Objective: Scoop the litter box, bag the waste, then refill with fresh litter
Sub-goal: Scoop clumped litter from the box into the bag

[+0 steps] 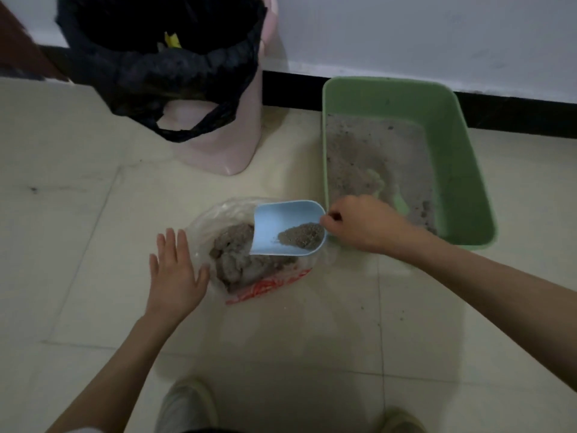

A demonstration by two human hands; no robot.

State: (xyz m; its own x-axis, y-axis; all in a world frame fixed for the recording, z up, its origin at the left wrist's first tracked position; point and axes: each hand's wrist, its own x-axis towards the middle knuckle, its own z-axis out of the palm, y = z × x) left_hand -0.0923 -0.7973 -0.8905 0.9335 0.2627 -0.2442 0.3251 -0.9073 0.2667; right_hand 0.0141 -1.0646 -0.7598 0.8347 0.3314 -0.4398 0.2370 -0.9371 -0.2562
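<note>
A green litter box (452, 157) sits on the floor against the wall at the right, with a thin layer of grey litter inside. My right hand (359, 225) grips the handle of a light blue scoop (281, 220) that carries a small heap of litter. The scoop hangs over a clear plastic bag (231, 214) with red print, which lies open on the floor and holds a mound of grey litter (237, 260). My left hand (175, 273) is spread flat, fingers straight, at the bag's left edge.
A pink bin (231, 142) lined with a black bag (162, 73) stands at the back left by the wall. Pale floor tiles run all around. My two feet show at the bottom edge.
</note>
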